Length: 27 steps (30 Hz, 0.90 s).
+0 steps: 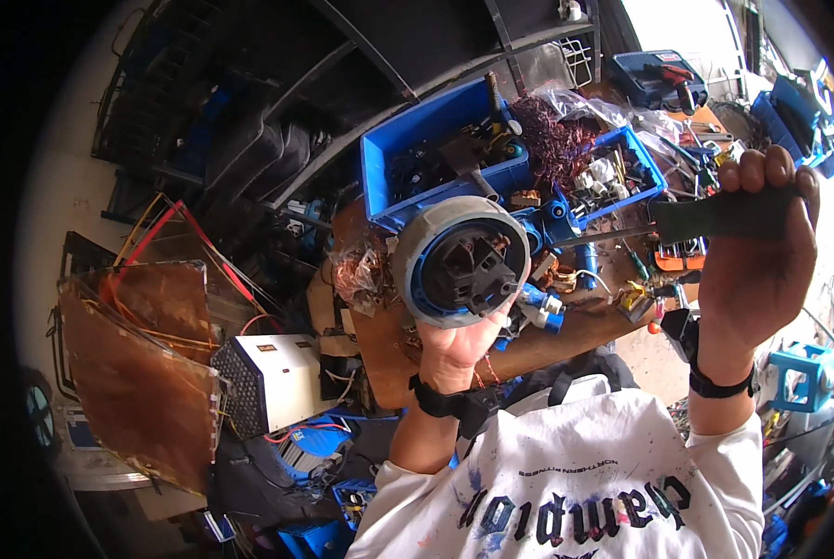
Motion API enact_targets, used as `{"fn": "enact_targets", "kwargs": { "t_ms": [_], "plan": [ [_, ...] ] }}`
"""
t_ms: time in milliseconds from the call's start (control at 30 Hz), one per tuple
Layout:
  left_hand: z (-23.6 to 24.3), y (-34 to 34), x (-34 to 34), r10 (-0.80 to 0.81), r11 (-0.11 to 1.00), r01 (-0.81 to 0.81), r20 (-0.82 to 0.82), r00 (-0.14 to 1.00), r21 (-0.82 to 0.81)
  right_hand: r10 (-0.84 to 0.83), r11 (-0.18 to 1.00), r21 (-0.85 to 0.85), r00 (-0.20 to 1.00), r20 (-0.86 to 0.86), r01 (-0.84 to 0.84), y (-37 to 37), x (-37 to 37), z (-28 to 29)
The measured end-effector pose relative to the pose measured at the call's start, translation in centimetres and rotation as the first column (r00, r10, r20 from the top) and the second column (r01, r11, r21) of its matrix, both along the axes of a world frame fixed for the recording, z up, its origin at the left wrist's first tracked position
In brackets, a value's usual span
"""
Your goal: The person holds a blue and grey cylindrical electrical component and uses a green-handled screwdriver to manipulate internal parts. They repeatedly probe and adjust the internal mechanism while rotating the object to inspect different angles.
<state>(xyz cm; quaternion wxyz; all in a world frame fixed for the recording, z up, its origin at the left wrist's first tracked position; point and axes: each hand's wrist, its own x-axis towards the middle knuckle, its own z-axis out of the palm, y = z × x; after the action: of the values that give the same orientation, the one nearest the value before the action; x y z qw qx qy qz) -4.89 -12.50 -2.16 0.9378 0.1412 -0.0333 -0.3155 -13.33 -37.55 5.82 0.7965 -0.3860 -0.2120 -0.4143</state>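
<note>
My left hand (459,343) holds up a round grey housing (408,256) from below, gripping its lower edge. Inside the housing are a blue ring and a black moulded insert with raised blocks; its exact kind I cannot make out. Closed around the dark green handle of a screwdriver (724,219) is my right hand (757,270), raised at the right. The screwdriver's thin shaft points left toward the housing, and its tip appears to be just short of the rim. Both wrists wear black straps.
Behind the housing, a large blue bin (372,177) of dark parts stands on the wooden table (566,328). A smaller blue tray (657,170) and tangled copper wire (552,130) lie beside it. A cordless drill (680,86) is at back right. White box (291,382) at left.
</note>
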Motion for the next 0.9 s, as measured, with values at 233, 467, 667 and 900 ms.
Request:
{"fn": "enact_targets", "kwargs": {
  "t_ms": [233,467,667,900],
  "plan": [
    [-0.7,-0.6,-1.1,-0.085,0.994,0.069,-0.193,0.978,-0.084,-0.018,0.989,0.147,0.999,-0.028,0.022,1.2,0.5,0.5],
    [-1.4,-0.7,-2.0,-0.156,0.982,0.140,-0.121,0.980,-0.129,0.161,0.938,0.313,0.987,-0.018,-0.147,1.0,1.4,-1.1],
    [-0.6,-0.7,-2.4,-0.184,0.973,0.152,-0.184,0.966,-0.176,0.182,0.912,0.382,0.982,-0.044,-0.151,0.9,1.6,-1.1],
    [0.3,-1.2,-2.6,-0.143,0.982,0.113,-0.197,0.970,-0.152,0.077,0.961,0.269,0.996,-0.034,-0.065,1.0,0.8,-0.9]
  ]
}}
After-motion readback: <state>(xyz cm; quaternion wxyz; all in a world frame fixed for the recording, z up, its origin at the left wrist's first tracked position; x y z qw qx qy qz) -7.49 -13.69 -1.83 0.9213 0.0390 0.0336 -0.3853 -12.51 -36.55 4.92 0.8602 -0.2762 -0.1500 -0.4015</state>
